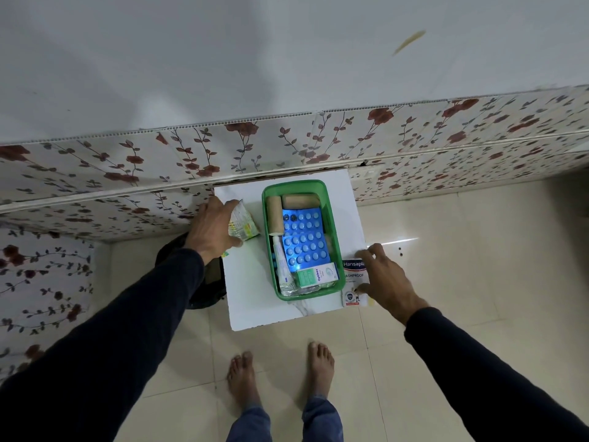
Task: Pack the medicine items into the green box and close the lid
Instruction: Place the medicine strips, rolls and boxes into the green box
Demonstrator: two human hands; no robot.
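Partly hand-covered plaster box (354, 275)

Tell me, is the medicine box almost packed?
Nearly. The green plastic box already holds two tan bandage rolls, a blue blister sheet of pills and a small green-and-white carton. The left hand grips a crinkled green-and-white packet; the right hand touches a white plaster box. Both still go in. No lid is visible yet.
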